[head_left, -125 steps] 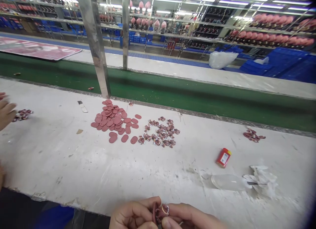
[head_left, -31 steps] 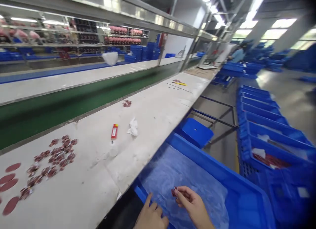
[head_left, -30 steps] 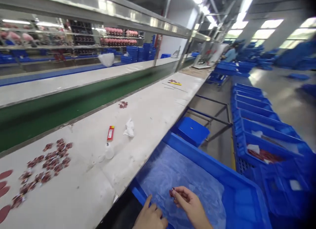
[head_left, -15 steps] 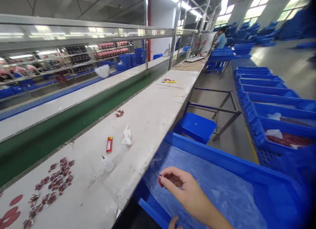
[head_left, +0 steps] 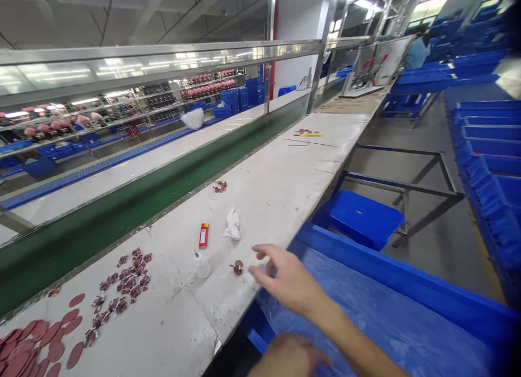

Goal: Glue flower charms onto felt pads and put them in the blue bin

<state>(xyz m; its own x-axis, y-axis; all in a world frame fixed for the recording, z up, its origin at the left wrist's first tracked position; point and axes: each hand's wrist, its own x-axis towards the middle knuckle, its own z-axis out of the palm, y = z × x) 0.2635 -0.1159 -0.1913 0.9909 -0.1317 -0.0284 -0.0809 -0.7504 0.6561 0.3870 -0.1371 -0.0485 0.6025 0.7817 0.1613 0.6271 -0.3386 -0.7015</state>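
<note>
Beside the table [head_left: 264, 203] edge, the right hand [head_left: 287, 276] is held open, its fingers [head_left: 260, 251] spread and gripping nothing, just beyond a small red charm [head_left: 236, 267], which was pinched a moment earlier and is now left lying on the table. The left hand [head_left: 290, 356] is blurred and cut off by the lower frame edge, so its grip cannot be made out. Further charms [head_left: 122, 282] and red oval pads [head_left: 40, 339] are spread near a bottle [head_left: 201, 266].
</note>
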